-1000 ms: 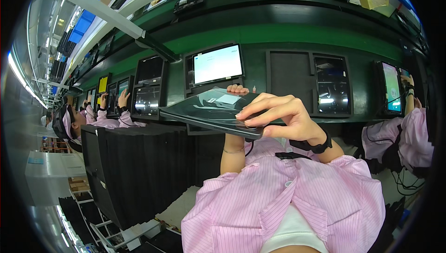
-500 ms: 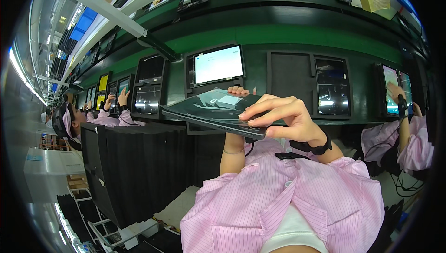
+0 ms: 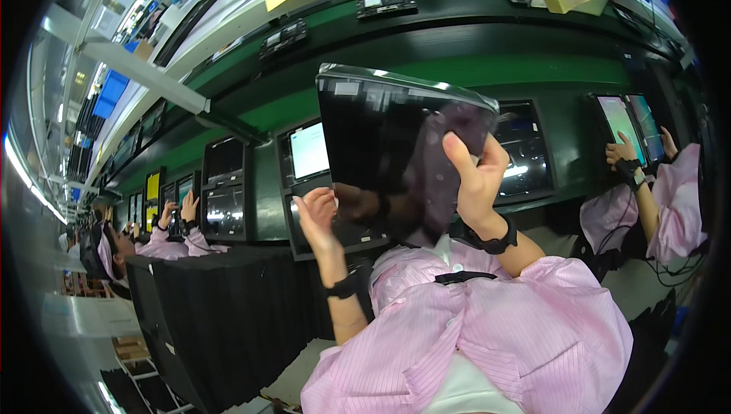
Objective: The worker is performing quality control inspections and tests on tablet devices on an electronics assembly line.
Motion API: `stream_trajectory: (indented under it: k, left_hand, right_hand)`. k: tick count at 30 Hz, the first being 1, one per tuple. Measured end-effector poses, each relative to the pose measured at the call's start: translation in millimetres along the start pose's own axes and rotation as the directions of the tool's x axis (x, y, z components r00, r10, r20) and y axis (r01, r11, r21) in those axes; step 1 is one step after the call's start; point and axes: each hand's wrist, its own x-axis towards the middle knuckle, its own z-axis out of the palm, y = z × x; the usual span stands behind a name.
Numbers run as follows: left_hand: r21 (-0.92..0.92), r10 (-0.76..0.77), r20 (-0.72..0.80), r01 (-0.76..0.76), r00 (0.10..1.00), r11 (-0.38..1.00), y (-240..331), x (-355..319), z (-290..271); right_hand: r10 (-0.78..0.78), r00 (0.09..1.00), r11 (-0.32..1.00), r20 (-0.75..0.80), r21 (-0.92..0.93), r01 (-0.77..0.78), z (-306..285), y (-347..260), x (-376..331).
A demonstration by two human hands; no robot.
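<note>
A tablet [image 3: 373, 140] with a glossy black screen stands tilted above the bench, its screen toward me. Clear film shows along its upper edge, and reflections cover the glass. My right hand [image 3: 481, 178] grips its right side, thumb on the screen and fingers behind. Beside the lower left edge is my left hand [image 3: 316, 220], fingers raised and apart; it does not appear to hold the tablet. Behind the tablet, a second tablet [image 3: 308, 151] with a lit white screen lies partly hidden in a black tray [image 3: 283, 148].
To the right, a dark tablet [image 3: 525, 148] rests in another tray. Further left is a tray with two dark tablets [image 3: 223, 186]. Co-workers sit on both sides, one handling lit tablets [image 3: 646, 128]. Circuit assemblies [image 3: 387, 4] lie along the back, and a black-covered stack [image 3: 228, 323] stands at left.
The tablet has swung from nearly flat to upright, its dark screen now toward me. My left hand has come from behind it to its left edge. My view has shifted.
</note>
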Motion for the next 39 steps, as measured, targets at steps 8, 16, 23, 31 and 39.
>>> stream_trajectory:
  k: [8, 16, 23, 31, 39]
  left_hand:
    - [0.081, -0.183, 0.383, 0.164, 0.905, 0.983, -10.4, -37.5, 2.1]
    - [0.158, -0.267, 0.423, 0.219, 0.866, 0.963, -31.4, -56.6, -2.9]
    - [0.155, -0.266, 0.389, 0.221, 0.882, 0.963, -31.6, -61.9, -0.4]
    - [0.164, -0.280, 0.382, 0.234, 0.881, 0.958, -34.9, -58.0, 0.0]
    - [0.155, -0.284, 0.369, 0.242, 0.885, 0.958, -33.8, -58.9, 2.7]
  right_hand:
    - [0.388, 0.914, 0.907, 0.118, 0.129, -0.402, 1.7, -10.4, 8.5]
    - [0.494, 0.856, 0.805, 0.154, 0.293, -0.517, -15.8, -4.6, 3.5]
    - [0.542, 0.814, 0.736, 0.209, 0.349, -0.580, -24.7, 9.8, 0.6]
    - [0.551, 0.804, 0.693, 0.226, 0.413, -0.591, -28.4, 13.4, 2.0]
    - [0.548, 0.807, 0.707, 0.221, 0.393, -0.588, -27.7, 14.2, 4.7]
